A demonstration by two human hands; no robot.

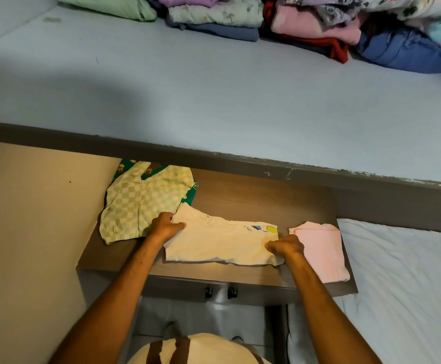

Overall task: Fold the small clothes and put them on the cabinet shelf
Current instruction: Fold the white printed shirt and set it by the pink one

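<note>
A cream shirt with a small balloon print lies partly folded on the brown cabinet top. My left hand pinches its left edge and my right hand grips its right edge; both are closed on the cloth. A green-and-white checked garment lies to the left, over a dark green printed piece. A folded pink garment rests at the right end of the cabinet top. On the pale blue shelf above, stacks of folded clothes line the back.
The shelf's grey front edge overhangs the cabinet top. A beige wall stands to the left and a white-sheeted bed to the right. Two dark door handles sit below the cabinet top.
</note>
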